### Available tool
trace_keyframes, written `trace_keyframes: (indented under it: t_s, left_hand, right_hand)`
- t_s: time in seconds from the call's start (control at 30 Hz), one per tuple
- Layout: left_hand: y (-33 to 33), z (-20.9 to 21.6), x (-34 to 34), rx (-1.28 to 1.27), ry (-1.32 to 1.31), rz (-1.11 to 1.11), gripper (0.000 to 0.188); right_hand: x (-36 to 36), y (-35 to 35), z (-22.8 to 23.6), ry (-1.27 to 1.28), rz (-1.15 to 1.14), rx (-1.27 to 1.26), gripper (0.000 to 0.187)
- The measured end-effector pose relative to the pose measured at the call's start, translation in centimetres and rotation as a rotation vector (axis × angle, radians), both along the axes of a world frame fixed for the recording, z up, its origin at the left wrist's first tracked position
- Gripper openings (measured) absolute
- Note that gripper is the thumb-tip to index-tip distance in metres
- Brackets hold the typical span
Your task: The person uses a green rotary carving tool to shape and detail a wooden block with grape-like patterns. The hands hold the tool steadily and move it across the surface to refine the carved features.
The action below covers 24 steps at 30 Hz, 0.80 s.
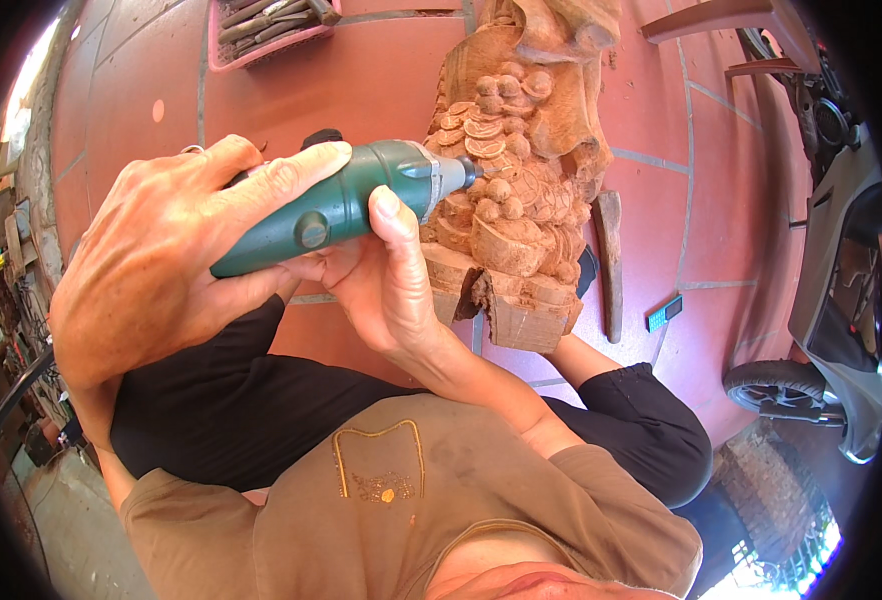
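Observation:
My left hand [166, 255] is wrapped round the body of a green die grinder [306, 212], thumb stretched along its top. From below, my right hand [386, 270] grips the same grinder near its grey nose, with the thumb pressed against its side. The nose points right at a brown wood carving [526, 235] covered in carved coins, round beads and ingot-like shapes. I cannot see the bit, nor tell whether it touches the wood. The carving lies between my legs and stretches away from me, its blocky uncarved end nearest.
A pink basket [214, 45] of wooden-handled hand tools stands far left on the red tiles. Right of the carving lie a long wooden stick [609, 265] and a turquoise phone [664, 313]. A motorbike [831, 290] and a brown chair [726, 18] stand at the right; clutter lines the left.

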<state>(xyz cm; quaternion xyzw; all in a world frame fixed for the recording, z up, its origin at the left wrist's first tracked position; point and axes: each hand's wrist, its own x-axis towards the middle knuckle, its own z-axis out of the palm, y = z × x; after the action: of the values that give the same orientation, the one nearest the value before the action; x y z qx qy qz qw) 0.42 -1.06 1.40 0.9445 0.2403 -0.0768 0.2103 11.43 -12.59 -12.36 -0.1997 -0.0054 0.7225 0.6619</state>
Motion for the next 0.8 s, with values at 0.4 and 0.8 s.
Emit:
trace_keyframes:
  t_s: [0.4,0.8]
  left_hand:
    - [-0.07,0.08,-0.17,-0.002,0.015,0.012,0.078]
    - [-0.04,0.18,-0.24,0.002,0.020,0.008,0.077]
  right_hand:
    - [-0.26,-0.13,0.20,0.026,0.001,-0.037,0.064]
    - [-0.32,-0.21,-0.11,0.035,0.007,-0.010,0.065]
